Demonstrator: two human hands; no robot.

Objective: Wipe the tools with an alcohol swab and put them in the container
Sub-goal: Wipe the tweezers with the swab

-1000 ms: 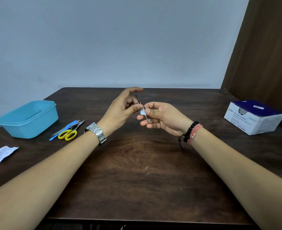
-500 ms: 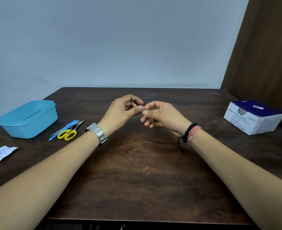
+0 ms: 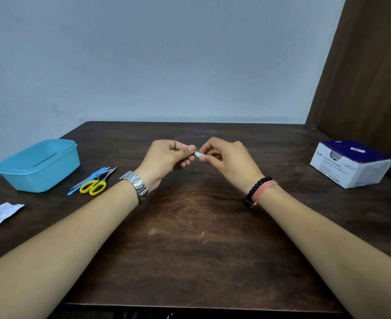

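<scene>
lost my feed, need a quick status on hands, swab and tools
Right hand pinching swab; left hand closed at its other end, tool hidden in grip. Scissors unwiped beside empty container. Nothing in the way.

Soft, even light fills the head view; the pale wall [image 3: 166, 54] shades gently darker toward its upper corners; the dark counter [image 3: 189, 238] carries a dull sheen at its middle and no hard glare; faint, diffuse shadows lie under the forearms and beside the blue container [image 3: 37, 164]; focus is fairly sharp throughout; wide-angle stretch bends the brown panel [image 3: 369, 77] at the right edge and enlarges the forearms at the bottom corners.
</scene>
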